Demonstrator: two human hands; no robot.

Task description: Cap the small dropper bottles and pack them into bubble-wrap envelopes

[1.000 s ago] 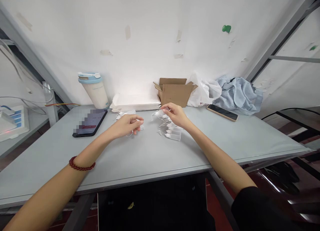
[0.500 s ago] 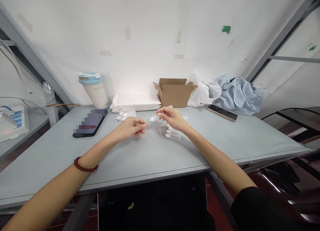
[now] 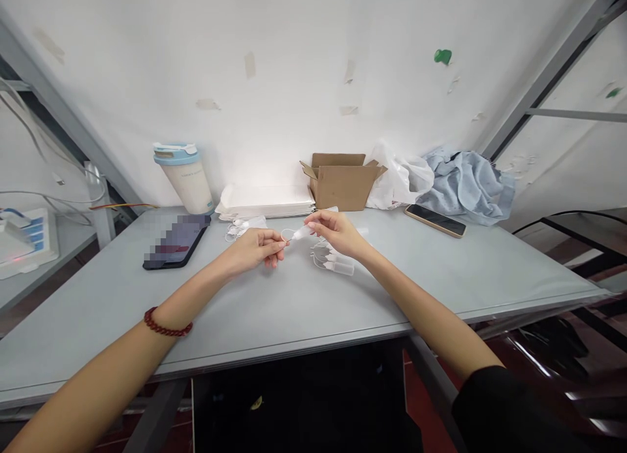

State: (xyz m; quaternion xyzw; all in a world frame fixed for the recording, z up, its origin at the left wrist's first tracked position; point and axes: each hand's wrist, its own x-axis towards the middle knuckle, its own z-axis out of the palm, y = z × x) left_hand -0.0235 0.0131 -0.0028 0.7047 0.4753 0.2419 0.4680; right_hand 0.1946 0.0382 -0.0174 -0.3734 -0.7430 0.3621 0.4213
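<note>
One small white tube (image 3: 302, 232) with a tapered end is pinched between the thumb and fingers of the right hand (image 3: 341, 234), held just above the worktop (image 3: 274, 309) with its tip pointing toward the left hand. The left hand (image 3: 259, 249) has its thumb and forefinger closed on a thin cord (image 3: 286, 230) that loops from the tube's tip; exactly where they grip it is too small to tell. The remaining left fingers curl loosely below.

Beneath and beside the right hand lie more white tubes (image 3: 339, 265), side by side with their cords toward the left, partly covered by that hand. Behind the left hand sits another group of white corded pieces (image 3: 251, 225), close to a flat white stack (image 3: 267, 198) by the wall. An open cardboard box (image 3: 344, 187) stands right of the stack, then a white plastic bag (image 3: 399, 182) and a crumpled blue cloth (image 3: 470, 185), with a phone (image 3: 435, 220) in front. Farther left, a second phone (image 3: 183, 247) lies before a blue-lidded cup (image 3: 189, 182). A dark red beaded bracelet (image 3: 168, 326) circles the left wrist.
</note>
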